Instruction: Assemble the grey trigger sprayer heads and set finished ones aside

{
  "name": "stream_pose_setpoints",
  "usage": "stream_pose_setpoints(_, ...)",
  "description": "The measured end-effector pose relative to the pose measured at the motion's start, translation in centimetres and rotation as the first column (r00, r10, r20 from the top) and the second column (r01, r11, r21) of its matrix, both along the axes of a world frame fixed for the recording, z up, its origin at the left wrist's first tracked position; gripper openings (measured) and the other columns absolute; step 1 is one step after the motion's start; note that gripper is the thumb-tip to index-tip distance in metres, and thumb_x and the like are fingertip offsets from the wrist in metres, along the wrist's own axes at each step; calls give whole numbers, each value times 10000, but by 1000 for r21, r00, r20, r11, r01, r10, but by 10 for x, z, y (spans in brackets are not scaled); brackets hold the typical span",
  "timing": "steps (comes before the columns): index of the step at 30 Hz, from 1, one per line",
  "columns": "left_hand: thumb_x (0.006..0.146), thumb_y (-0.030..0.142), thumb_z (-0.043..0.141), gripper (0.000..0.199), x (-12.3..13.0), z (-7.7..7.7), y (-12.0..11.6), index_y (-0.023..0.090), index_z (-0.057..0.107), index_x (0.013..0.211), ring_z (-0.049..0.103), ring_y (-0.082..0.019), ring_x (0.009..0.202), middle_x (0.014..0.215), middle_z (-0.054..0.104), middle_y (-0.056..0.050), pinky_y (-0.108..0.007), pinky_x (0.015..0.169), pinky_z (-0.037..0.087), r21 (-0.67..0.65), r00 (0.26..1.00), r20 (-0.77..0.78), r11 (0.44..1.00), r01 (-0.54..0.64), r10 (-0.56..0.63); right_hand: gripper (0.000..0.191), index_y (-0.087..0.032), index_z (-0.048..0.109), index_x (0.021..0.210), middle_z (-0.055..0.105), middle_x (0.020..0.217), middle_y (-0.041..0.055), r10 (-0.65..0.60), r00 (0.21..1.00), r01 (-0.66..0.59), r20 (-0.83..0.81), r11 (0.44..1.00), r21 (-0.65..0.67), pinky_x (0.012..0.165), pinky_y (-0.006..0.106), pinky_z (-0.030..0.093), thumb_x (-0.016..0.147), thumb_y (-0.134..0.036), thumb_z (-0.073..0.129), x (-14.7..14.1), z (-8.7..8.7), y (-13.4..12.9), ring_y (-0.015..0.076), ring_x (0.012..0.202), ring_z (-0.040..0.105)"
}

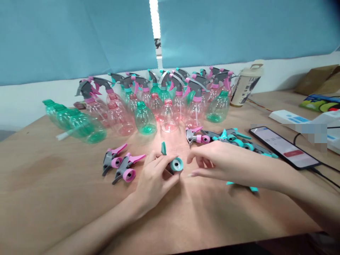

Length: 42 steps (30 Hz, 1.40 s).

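My left hand (pixel 155 177) is closed around a grey and teal trigger spray head (pixel 176 164), its round teal collar facing me and its trigger poking up past my fingers. Just to the right, my right hand (pixel 212 161) hovers apart from that collar, thumb and forefinger spread, other fingers curled, nothing visible between them. Two grey spray heads with pink collars (pixel 129 175) lie left of my left hand. Beyond my right hand lies a pile of grey and teal spray heads (pixel 237 141), partly hidden by it, with a pink-collared spray head (pixel 195 136) at its left end.
Several clear pink and green bottles stand at the back, many with spray heads fitted; a green open bottle (pixel 145 118) is among them. Green bottles (pixel 82 124) lie at the left. On the right are a phone (pixel 284 147) with a cable, a tumbler (pixel 245 85) and a power strip (pixel 289 118).
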<state>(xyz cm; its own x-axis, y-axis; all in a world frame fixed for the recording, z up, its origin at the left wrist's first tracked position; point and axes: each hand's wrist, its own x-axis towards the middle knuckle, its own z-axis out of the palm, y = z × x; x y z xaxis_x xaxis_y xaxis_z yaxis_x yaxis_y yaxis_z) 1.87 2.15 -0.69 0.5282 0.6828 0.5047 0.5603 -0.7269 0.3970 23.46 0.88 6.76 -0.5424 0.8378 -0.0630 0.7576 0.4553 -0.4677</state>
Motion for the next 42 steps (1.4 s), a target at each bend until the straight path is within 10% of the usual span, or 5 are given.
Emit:
stream_pose_setpoints(9, 816, 164, 643, 289, -13, -5, 7, 201, 586, 1097, 468, -220, 842, 895, 689, -20, -350, 749, 397, -30, 997, -20, 997, -77, 77, 226, -212, 617, 951, 621, 698, -15, 305, 949, -298, 81, 951, -81, 464, 216, 313, 818, -386, 564, -25, 19, 24, 129, 574, 538)
stream_pose_setpoints(22, 788, 223, 693, 181, -14, -4, 4, 185, 621, 949, 479, -199, 747, 751, 617, -17, -286, 611, 388, -143, 985, -51, 975, -173, 167, 460, -203, 645, 1029, 619, 665, -14, 274, 960, -242, 63, 919, -310, 446, 221, 324, 813, -584, 505, -27, 14, 36, 128, 537, 527)
stream_pose_setpoints(28, 790, 239, 688, 237, -18, -5, 10, 206, 600, 1008, 532, -157, 679, 777, 596, 8, -262, 586, 407, -176, 968, 60, 957, -230, 244, 667, -220, 453, 1342, 704, 825, -1, 275, 950, -309, -145, 780, -544, 550, 215, 414, 788, -575, 568, -24, 8, 48, 160, 721, 639)
stream_pose_setpoints(42, 784, 188, 699, 212, -20, -2, 12, 195, 601, 972, 533, -157, 707, 788, 593, 2, -273, 645, 426, -251, 979, 120, 959, -130, 164, 665, -288, 399, 1391, 690, 843, -5, 342, 933, -346, -110, 771, -535, 589, 213, 428, 803, -547, 570, -18, 5, 58, 157, 740, 637)
